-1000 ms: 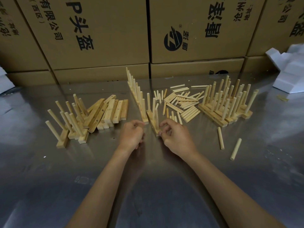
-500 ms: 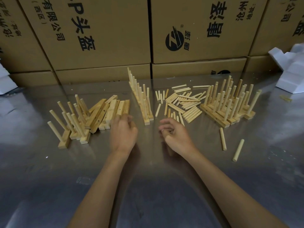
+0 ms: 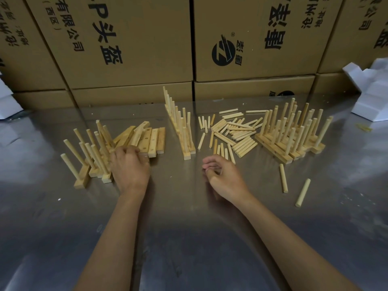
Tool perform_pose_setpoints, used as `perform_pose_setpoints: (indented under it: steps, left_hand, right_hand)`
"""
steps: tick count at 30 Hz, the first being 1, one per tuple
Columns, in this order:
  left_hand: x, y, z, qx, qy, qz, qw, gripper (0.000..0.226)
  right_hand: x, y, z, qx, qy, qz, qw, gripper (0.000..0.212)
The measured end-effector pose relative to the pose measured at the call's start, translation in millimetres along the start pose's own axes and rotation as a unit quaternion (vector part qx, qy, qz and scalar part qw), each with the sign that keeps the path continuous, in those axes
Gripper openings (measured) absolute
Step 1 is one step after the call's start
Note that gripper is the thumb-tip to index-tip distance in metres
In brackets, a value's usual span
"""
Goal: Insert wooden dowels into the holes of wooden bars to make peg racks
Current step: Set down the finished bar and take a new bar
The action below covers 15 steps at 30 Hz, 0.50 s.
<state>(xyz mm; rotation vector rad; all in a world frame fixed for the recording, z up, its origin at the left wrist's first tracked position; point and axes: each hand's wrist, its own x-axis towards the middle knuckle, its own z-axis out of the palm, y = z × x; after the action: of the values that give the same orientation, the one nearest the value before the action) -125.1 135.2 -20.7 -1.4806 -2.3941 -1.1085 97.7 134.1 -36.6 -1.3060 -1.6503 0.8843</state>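
The left hand [image 3: 131,169] lies at centre left of the frame with its fingers on the near ends of the blank bars [image 3: 152,141], though whether it grips one cannot be told; the right hand [image 3: 222,175] hovers loosely curled and empty over the desk [image 3: 189,238]. Judging by this, a fresh bar is being fetched. Next, one bar must be drawn clear and a dowel taken from the loose dowels [image 3: 235,133] right of centre

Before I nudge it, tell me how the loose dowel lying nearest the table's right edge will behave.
The loose dowel is a smooth round stick lying flat on the shiny metal table, so it will probably roll sideways if pushed. It looks stiff and light, likely easy to pinch. On that slick surface it may also skid.
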Motion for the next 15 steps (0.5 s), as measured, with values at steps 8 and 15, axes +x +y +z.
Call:
perform_pose_setpoints:
  steps: [8, 15]
  left_hand:
    - [3.5, -0.6, -6.7, -0.103, 0.052, -0.032, 0.993, 0.029]
    - [3.3, 25.3, -27.0, -0.334, 0.077, -0.091, 0.935, 0.020]
  right_hand:
    - [-1.7, -0.8, -0.2, -0.004, -0.009, -0.002, 1.000, 0.025]
    - [-3.5, -6.2, -3.7, -0.005, -0.013, 0.000, 1.000, 0.024]
